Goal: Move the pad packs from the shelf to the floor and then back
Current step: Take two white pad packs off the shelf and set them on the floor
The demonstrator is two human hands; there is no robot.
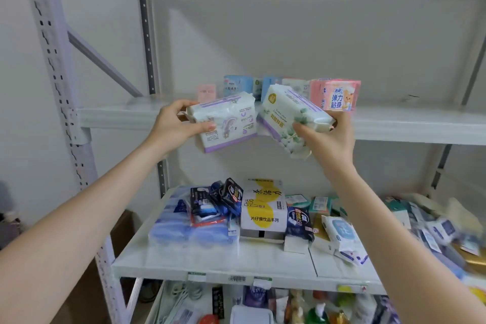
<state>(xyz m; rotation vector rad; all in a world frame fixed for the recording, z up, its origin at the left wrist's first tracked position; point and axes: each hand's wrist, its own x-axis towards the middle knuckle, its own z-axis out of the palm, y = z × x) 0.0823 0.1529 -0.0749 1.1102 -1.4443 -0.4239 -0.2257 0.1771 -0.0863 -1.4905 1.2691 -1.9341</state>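
Observation:
My left hand (173, 123) grips a white pad pack with purple trim (231, 121) by its left end, held in the air at the front edge of the upper shelf (115, 113). My right hand (326, 139) grips a second white pad pack printed with green leaves (284, 118), tilted down to the right, just beside the first. A pink pad pack (335, 95) stands on the upper shelf behind my right hand. Light blue packs (236, 85) and a small pink pack (206, 92) stand further back on that shelf.
The shelf below (210, 263) holds blue wrapped packs (189, 229), dark blue packs (226, 197), a white and yellow box (263, 208) and several loose packs at the right. A lower shelf holds more goods. A perforated metal upright (65, 102) stands at left.

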